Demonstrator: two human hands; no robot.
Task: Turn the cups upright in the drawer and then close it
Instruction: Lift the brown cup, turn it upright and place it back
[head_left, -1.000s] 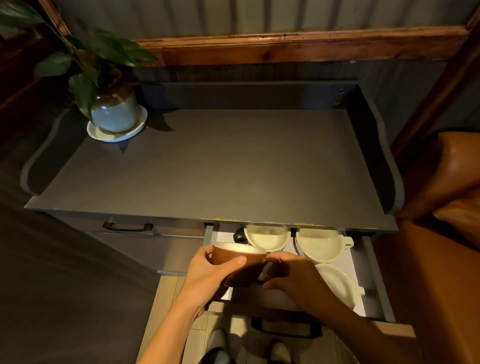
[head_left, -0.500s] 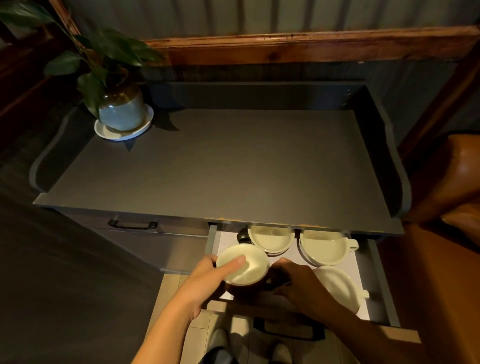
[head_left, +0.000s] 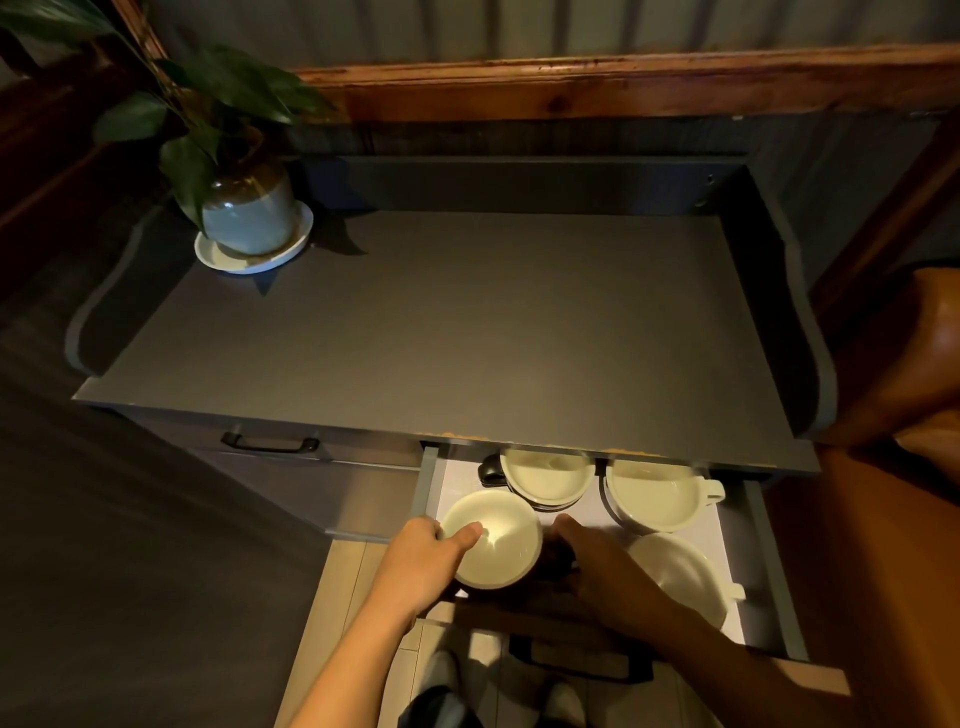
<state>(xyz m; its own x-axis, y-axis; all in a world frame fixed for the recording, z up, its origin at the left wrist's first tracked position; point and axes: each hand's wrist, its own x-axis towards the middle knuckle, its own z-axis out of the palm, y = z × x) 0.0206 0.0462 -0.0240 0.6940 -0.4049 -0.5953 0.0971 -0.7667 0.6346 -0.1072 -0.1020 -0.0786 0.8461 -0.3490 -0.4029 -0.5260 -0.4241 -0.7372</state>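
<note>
The open drawer (head_left: 748, 566) of a dark grey cabinet holds several cups with cream insides. A brown cup (head_left: 498, 540) stands mouth up at the drawer's front left. My left hand (head_left: 423, 558) grips its left rim, thumb inside the mouth. My right hand (head_left: 602, 569) holds its right side at the handle. A dark-handled cup (head_left: 548, 475) sits upright at the back left. A white cup (head_left: 652, 496) is upright at the back right. Another white cup (head_left: 680, 577) sits at the front right, partly hidden by my right arm.
The drawer's black pull handle (head_left: 579, 665) is below my hands. A potted plant (head_left: 244, 208) on a white saucer stands on the cabinet top (head_left: 467, 322) at the back left. A closed drawer with a handle (head_left: 270, 444) lies to the left. An orange-brown leather seat (head_left: 893, 467) is on the right.
The brown cup was held tilted above the drawer's front; both hands have turned it mouth up and lowered it to the drawer's front left.
</note>
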